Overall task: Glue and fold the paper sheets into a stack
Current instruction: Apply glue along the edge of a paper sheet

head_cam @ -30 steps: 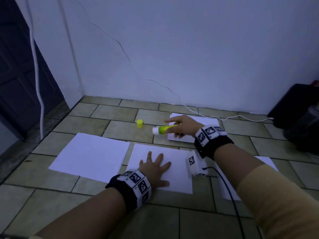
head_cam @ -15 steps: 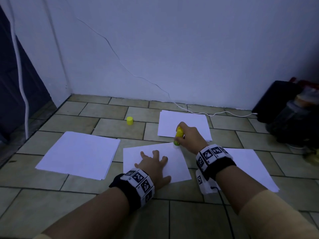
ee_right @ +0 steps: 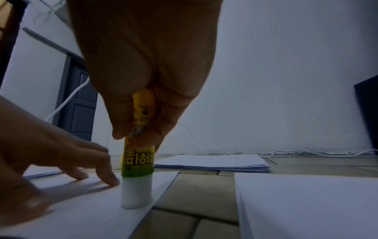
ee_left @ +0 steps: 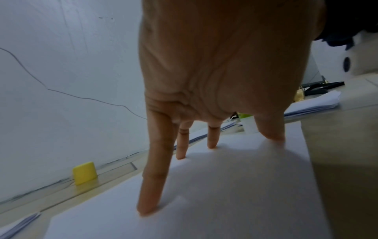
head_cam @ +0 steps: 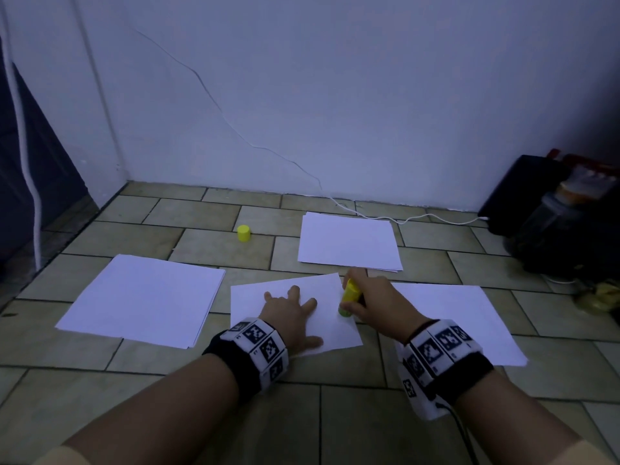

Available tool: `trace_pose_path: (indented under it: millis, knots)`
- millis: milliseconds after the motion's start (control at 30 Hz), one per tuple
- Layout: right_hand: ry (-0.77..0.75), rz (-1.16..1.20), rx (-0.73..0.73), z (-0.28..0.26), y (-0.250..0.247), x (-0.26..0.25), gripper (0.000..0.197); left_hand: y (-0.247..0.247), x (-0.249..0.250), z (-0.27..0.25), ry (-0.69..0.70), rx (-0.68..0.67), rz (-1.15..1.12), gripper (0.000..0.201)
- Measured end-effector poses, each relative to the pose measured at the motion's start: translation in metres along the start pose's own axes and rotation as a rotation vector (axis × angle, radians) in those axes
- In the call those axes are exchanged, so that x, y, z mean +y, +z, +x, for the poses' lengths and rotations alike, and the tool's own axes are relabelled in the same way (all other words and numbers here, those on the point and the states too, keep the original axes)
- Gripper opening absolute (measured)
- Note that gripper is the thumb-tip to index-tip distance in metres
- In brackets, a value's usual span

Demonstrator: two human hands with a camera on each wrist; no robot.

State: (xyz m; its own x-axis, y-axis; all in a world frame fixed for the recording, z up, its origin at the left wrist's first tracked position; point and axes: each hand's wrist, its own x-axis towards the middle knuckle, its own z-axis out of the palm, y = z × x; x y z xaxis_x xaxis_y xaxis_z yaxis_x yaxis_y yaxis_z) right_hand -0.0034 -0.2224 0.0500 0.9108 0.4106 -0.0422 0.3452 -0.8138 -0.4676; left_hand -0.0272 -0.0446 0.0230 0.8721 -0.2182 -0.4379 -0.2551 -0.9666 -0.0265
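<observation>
A plain room in a home is suggested: a tiled floor (head_cam: 352, 427) used as the work surface, a bare painted wall (head_cam: 369, 95) marked by 1 long crack, a dark panelled door (ee_right: 81, 100), and a white cable (head_cam: 412, 219) trailed along the skirting.

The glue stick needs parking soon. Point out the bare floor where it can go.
Bare tiles lie between the yellow cap, the left paper stack and the far stack. More open floor lies near the forearms. Crowded: the centre sheet, under the left hand and right hand.
</observation>
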Motion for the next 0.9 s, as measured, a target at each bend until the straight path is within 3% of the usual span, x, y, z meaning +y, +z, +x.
trace_pose_path:
  millis: [167,300,467,533,700,800,900]
  knots:
    - [0.002,-0.007,-0.072,-0.017,-0.003,0.006,0.028,-0.012,-0.012,-0.003,0.057,0.007,0.081,0.043]
    - [0.009,-0.022,-0.124,-0.016,-0.015,0.006,0.029,-0.014,-0.026,-0.005,0.125,-0.002,0.192,0.056]
    - [0.175,0.514,0.308,-0.001,-0.026,0.015,0.028,-0.009,-0.036,-0.005,0.157,0.013,0.167,0.069]
    - [0.216,0.602,0.394,0.009,-0.024,0.018,0.025,-0.006,-0.037,-0.007,0.182,0.075,0.149,0.073]
    - [0.225,0.602,0.394,0.035,-0.009,0.015,0.027,0.002,-0.041,-0.007,0.188,0.100,0.072,0.065]
    - [0.235,0.558,0.378,0.049,0.004,0.014,0.027,0.000,-0.045,-0.006,0.148,0.127,0.114,0.056]
    - [0.237,0.504,0.365,0.061,0.013,0.007,0.028,-0.002,-0.050,-0.005,0.111,0.145,0.164,0.058]
